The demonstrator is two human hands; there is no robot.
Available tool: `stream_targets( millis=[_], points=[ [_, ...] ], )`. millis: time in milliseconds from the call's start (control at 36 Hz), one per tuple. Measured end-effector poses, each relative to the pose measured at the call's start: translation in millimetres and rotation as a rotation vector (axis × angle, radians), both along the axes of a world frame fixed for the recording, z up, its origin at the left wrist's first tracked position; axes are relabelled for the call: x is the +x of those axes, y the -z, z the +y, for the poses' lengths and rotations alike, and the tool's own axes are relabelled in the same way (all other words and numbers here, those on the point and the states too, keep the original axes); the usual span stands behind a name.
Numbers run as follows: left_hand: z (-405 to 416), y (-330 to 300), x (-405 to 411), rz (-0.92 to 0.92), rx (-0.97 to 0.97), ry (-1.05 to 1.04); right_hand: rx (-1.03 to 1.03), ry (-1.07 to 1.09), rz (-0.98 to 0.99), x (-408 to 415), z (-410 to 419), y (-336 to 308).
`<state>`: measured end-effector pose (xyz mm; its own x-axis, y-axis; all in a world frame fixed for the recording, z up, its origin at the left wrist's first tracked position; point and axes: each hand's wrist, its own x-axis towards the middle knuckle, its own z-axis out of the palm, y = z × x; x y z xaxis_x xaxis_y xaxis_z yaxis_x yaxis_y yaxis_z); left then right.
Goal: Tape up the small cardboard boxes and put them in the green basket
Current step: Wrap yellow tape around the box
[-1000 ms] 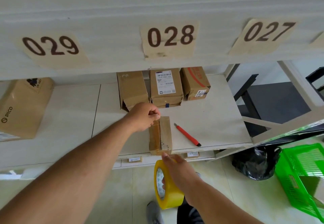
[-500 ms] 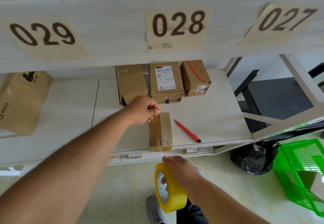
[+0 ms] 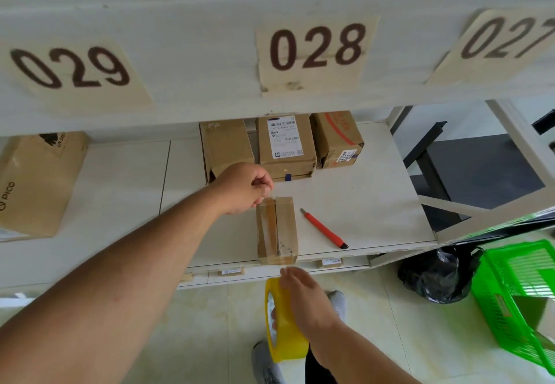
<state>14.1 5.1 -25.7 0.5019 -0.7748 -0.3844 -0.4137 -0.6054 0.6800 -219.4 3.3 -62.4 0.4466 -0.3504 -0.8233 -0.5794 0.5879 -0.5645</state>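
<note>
Sitting right: green basket (image 3: 492, 287) | holding seemingly one cardboard box (image 3: 533, 313)

Bright, even daylight across the scene, soft faint shadows under the brown cardboard boxes (image 3: 285, 146) on the white shelf (image 3: 360, 203), mild glare on clear tape, wide-angle bending at left and right edges, near forearms slightly soft, overall mild compression blur

Left arm stretched forward, left hand (image 3: 244, 187) knuckles up, fingers (image 3: 264, 187) curled into a pinch at their tips. Right hand (image 3: 303, 296) lower and nearer the body, fingers bent downward in a grip, wrist angled inward.
</note>
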Motion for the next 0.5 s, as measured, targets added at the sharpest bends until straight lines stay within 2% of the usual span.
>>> stream_targets(
  millis=[111, 250, 500],
  points=[
    [-5, -4, 5, -0.04, -0.052, 0.014, -0.105, -0.095, 0.089, 0, -1, 11],
    [-12, 3, 13, -0.028, -0.011, 0.034, -0.281, -0.174, 0.119, 10, 2, 17],
    [-24, 28, 22, -0.064, 0.046, 0.017, -0.402, -0.276, 0.193, 21, -5, 31]
  ],
)
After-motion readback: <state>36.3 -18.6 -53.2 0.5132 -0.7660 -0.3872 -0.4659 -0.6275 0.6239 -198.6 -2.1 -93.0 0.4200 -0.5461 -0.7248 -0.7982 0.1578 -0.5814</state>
